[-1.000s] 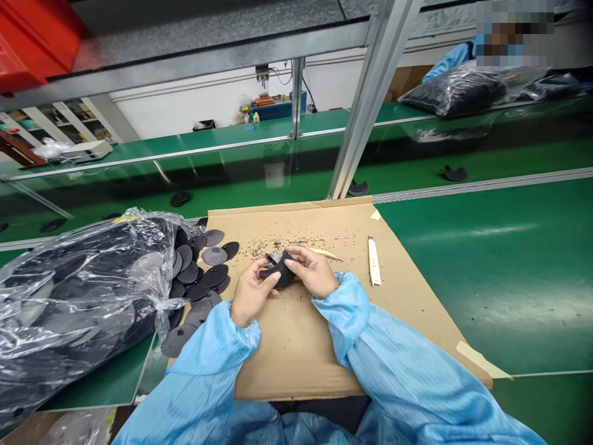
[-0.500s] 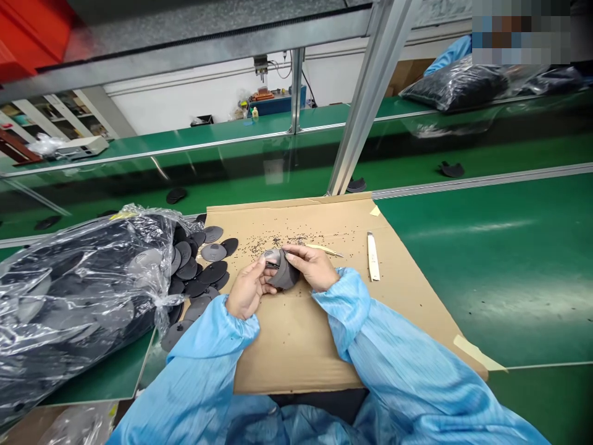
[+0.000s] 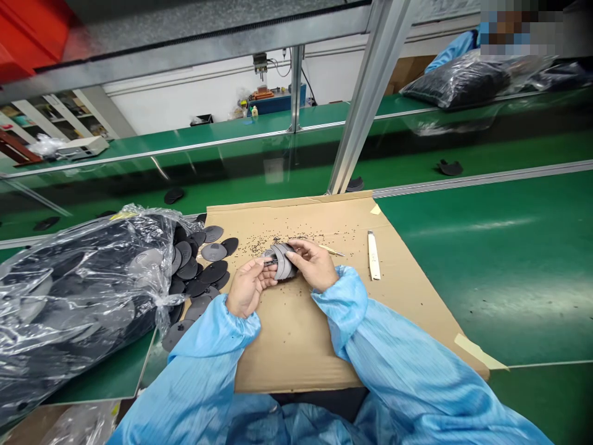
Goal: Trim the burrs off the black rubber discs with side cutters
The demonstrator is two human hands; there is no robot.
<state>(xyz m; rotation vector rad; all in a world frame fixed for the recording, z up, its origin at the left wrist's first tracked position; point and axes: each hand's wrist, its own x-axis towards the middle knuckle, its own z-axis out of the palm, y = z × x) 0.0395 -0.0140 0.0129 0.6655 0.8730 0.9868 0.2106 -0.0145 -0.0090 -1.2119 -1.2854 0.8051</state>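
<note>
Between both hands is a curved dark grey rubber-like piece [image 3: 283,262], held just above the cardboard sheet [image 3: 296,346]. My left hand [image 3: 250,285] pinches its left end, where a black strip shows at the fingertips. On the right side, my right hand [image 3: 315,262] grips it with thumb and fingers. Tiny black bits [image 3: 264,240] lie scattered behind the hands. A thin yellowish pointed tool [image 3: 332,251] lies partly hidden behind my right hand. Left of my hands spreads a pile of dark oval pieces [image 3: 214,272].
A clear plastic bag [image 3: 92,290] full of dark pieces fills the left. A white-handled cutter [image 3: 373,256] lies on the cardboard's right. Behind runs a green conveyor [image 3: 241,164] with a few dark pieces, beside a metal post [image 3: 365,105]. A blue sleeve [image 3: 456,49] of another person shows far right.
The grey piece has been turned and bent, so its ridged, banded side now shows. My right hand's fingers have shifted slightly on it; the dark pieces on the conveyor have moved slightly left.
</note>
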